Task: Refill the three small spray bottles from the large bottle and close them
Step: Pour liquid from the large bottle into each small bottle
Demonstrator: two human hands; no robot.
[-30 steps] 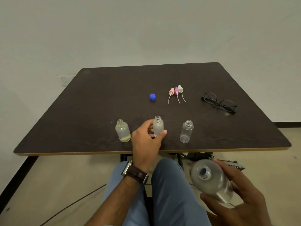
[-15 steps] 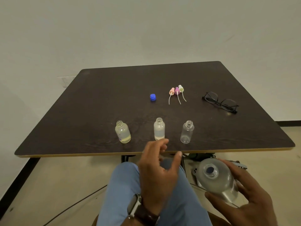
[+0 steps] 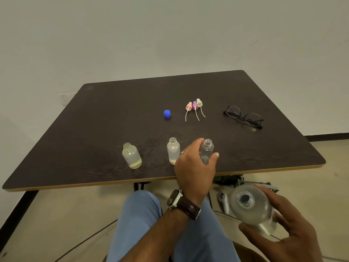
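Left hand hides lower part of empty bottle & near edge of mid bottle. Right hand cut off by btm edge, covers big bottle base. Label on bottle left of mid bottle: too small to read.

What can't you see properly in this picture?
- Lower part of the right small bottle: head view, the left hand wraps it, so any liquid is hidden.
- Large bottle: seen mouth-on in the right hand; its fill level cannot be told.
- Purple mark on the left small bottle: too small to read.
- Things on the floor under the table: partly hidden by its edge.
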